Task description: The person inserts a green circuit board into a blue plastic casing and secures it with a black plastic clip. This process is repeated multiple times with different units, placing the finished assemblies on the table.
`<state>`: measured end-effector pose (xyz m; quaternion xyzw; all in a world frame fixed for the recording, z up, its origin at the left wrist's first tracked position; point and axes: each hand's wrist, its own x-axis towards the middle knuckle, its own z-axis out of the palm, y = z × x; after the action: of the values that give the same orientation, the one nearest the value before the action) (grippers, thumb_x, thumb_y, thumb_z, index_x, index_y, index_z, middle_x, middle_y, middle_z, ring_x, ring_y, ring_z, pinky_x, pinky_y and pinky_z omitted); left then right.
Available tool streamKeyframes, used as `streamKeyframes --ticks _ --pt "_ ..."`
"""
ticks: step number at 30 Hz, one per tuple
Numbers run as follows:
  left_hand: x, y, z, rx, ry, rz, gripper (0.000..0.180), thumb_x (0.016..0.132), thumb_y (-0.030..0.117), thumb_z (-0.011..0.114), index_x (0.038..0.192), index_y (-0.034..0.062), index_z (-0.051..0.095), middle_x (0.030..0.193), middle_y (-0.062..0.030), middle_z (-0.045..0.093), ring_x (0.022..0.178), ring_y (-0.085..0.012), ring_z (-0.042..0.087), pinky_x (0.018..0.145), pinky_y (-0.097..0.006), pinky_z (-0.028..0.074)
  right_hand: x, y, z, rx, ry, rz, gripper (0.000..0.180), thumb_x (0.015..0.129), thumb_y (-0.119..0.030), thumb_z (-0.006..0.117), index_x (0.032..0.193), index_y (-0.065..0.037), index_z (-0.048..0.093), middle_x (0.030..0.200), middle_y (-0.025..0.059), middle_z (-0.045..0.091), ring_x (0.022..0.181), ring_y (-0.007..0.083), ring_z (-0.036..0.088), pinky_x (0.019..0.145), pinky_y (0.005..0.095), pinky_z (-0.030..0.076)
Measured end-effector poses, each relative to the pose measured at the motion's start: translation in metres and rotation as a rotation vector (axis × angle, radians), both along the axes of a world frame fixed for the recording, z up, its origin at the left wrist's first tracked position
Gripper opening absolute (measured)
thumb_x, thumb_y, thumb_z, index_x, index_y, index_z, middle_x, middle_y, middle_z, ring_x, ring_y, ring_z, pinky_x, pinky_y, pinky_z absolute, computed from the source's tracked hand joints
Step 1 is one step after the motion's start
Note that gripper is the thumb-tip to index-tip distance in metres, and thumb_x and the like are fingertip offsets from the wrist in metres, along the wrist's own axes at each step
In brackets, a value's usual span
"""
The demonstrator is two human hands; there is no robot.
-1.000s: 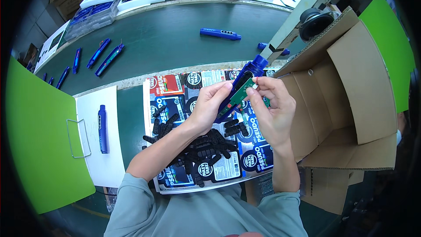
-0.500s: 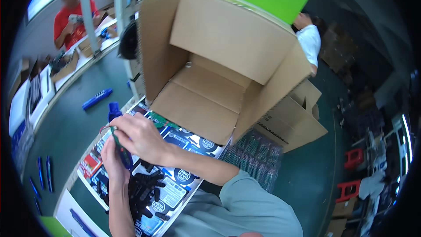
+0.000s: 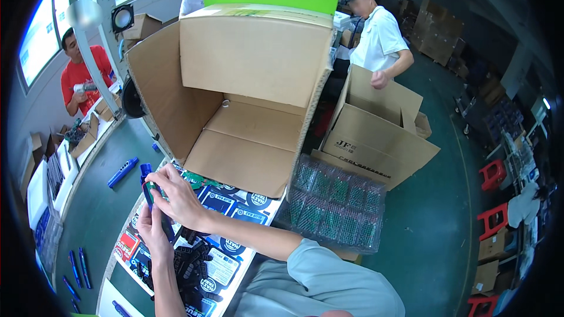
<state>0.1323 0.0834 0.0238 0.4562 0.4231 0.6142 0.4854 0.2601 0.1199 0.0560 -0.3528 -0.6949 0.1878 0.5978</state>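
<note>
Head view, left hand: thumb and fingers closed round the lower part of the blue housing, just below the other hand.
Right hand: thumb and fingertips pinching the green board strip (the exact contact is partly hidden by the fingers).
Blue housing: held tilted between both hands, above the left edge of the printed sheet.
Printed sheet: spread under the hands, with black pieces heaped on it beside the left forearm and green circuit boards near the open box.
Open box: brown cardboard, just beyond the right hand, its mouth facing the wearer.
Green bench: one blue tube lies near the hands, slim blue parts farther left.
Clear packs: right of the open box, below the second carton.
Co-workers: one in white by that carton, one in red across the bench.
</note>
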Motion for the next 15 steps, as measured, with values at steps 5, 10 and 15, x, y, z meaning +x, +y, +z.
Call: streamKeyframes --ticks 5,10,15 --pt "0.006 -0.004 -0.006 -0.012 0.054 -0.034 0.021 0.106 0.016 0.059 0.118 0.0011 0.067 0.083 0.0015 0.066 0.067 -0.0035 0.058 0.059 -0.020 0.046 0.009 -0.004 -0.014 0.057 0.083 -0.064 0.020 0.093 -0.007 0.066 0.113 -0.003 0.062 0.099 0.0140 0.056 0.084 0.0290 0.061 0.070 0.0419 0.050" --pt "0.007 -0.015 -0.013 -0.051 0.192 -0.055 0.016 0.105 0.018 0.060 0.108 0.0034 0.067 0.079 0.0014 0.065 0.063 -0.0038 0.058 0.054 -0.020 0.045 0.022 -0.001 -0.025 -0.061 0.113 -0.068 0.019 0.097 -0.014 0.064 0.111 -0.006 0.055 0.091 0.0137 0.061 0.085 0.0348 0.063 0.077 0.0474 0.049" --pt "0.003 -0.019 -0.023 -0.085 0.297 -0.013 0.016 0.105 0.019 0.059 0.103 0.0045 0.065 0.076 0.0016 0.063 0.058 -0.0038 0.056 0.049 -0.020 0.047 0.020 0.003 -0.048 -0.161 0.190 -0.032 0.048 0.093 -0.013 0.069 0.135 -0.002 0.047 0.089 0.0131 0.057 0.077 0.0288 0.061 0.070 0.0440 0.049"
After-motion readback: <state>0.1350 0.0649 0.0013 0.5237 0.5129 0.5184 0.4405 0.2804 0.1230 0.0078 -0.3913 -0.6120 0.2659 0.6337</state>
